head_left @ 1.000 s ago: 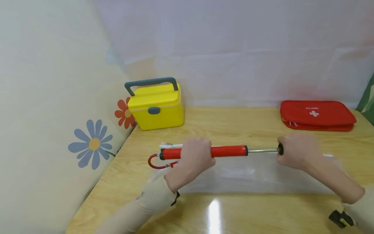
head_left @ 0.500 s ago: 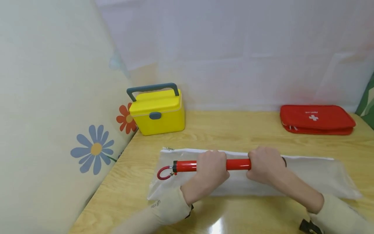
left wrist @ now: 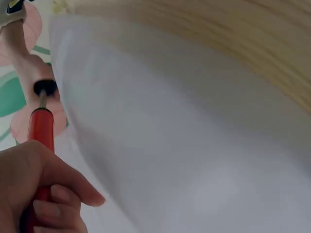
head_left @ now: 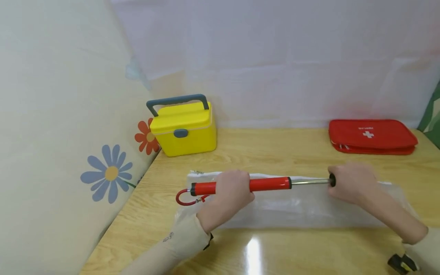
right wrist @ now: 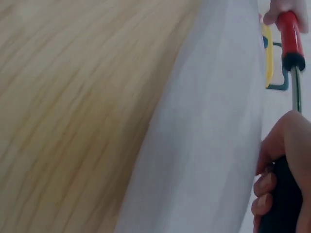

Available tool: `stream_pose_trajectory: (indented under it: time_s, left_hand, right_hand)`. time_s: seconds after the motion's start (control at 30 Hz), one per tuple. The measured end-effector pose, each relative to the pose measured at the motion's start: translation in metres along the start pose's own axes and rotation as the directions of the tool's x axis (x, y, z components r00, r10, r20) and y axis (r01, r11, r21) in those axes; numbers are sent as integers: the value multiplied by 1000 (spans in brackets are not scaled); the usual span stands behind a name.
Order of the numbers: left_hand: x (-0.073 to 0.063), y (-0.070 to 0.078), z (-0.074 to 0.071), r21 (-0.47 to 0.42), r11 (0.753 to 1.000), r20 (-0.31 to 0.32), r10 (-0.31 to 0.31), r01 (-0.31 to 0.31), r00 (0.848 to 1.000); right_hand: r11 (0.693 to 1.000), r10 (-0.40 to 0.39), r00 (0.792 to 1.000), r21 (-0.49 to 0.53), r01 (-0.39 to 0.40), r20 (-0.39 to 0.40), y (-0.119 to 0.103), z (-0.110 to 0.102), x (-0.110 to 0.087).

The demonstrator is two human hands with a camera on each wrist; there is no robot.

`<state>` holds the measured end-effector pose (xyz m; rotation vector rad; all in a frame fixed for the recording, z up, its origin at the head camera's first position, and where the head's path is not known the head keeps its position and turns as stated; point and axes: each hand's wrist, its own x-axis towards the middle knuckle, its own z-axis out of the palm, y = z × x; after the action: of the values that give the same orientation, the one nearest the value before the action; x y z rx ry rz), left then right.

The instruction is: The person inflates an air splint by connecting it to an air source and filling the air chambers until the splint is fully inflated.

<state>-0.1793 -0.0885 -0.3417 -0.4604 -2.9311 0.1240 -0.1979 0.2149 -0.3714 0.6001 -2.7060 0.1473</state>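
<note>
A red hand pump (head_left: 269,184) lies level in front of me, its metal rod (head_left: 310,181) drawn out to the right. My left hand (head_left: 233,193) grips the pump's red barrel. Wrapped round the black handle (right wrist: 282,201) at the rod's end is my right hand (head_left: 354,183). From the barrel's left end a short red hose (head_left: 179,198) loops back toward my left hand. Beneath the pump, a translucent plastic zip bag (head_left: 285,210) lies flat on the table, its white zip edge at the back.
A yellow box (head_left: 185,131) with a dark grey handle stands at the back left of the wooden table (head_left: 275,152). At the back right lies a red first-aid pouch (head_left: 372,136). White cloth (head_left: 258,65) hangs behind; a flowered wall covering (head_left: 51,133) borders the left side.
One second ago the rod was out. Half a second ago my right hand had pushed it into the barrel; now that hand is back at the right with the rod drawn out again.
</note>
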Motion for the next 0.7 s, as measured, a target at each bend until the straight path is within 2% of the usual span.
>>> stream_pose_trajectory:
  time_s: [0.2,0.47,0.6,0.7]
  left_hand:
    - [1,19,-4,36,999,-38,4,-3,999]
    - [6,34,-11,46,999,-7,14,-14,1000]
    - [7,33,-13,42,998,1,38,-38,999]
    - [8,23,-16,5,998,0,63,-63,998]
  right_hand:
    - [998,-56,996,-12,55,-65,-37,4,10]
    - [997,-76,994,-39,73,-84,-82,4,19]
    - [994,-106,986,-46,101,-127,-84,0,22]
    - [984,-179,955,-44,174,-236,-63,1,23]
